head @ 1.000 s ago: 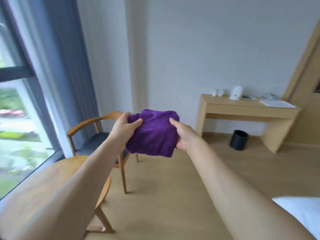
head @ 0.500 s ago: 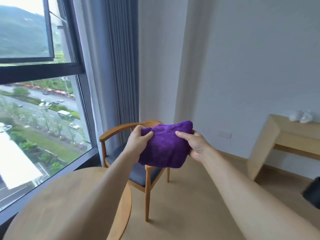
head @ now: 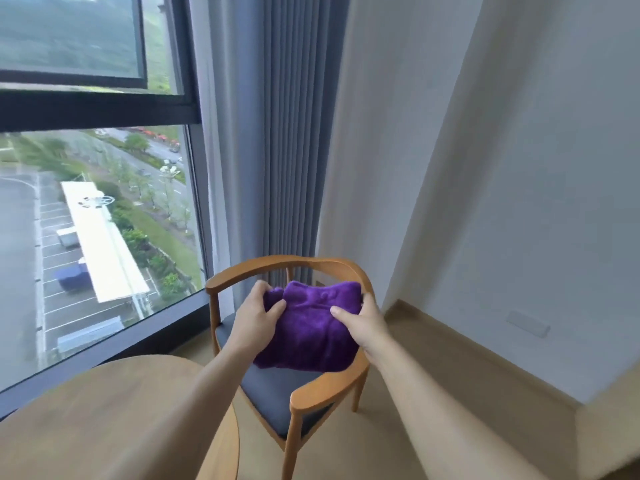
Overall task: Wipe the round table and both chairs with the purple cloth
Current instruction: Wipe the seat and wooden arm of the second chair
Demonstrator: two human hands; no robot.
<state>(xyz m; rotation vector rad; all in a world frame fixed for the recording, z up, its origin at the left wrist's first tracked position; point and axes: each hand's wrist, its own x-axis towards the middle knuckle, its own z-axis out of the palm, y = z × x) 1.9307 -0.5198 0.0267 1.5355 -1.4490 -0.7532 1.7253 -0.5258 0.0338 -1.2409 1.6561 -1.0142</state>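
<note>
A bunched purple cloth (head: 311, 327) is held in the air over a wooden armchair (head: 287, 268) with a grey seat. My left hand (head: 254, 318) grips the cloth's left side and my right hand (head: 363, 323) grips its right side. The round wooden table (head: 114, 410) fills the lower left, partly covered by my left forearm. Only one chair is in view.
A floor-to-ceiling window (head: 86, 202) runs along the left, with a grey curtain (head: 277, 133) behind the chair. A white wall (head: 485, 168) with a socket plate (head: 528, 323) closes the right side. Wooden floor (head: 398, 427) lies to the right of the chair.
The view has swung left and closer to the chair. The desk and bin have left the frame. Both hands still hold the cloth, now lower over the chair seat.
</note>
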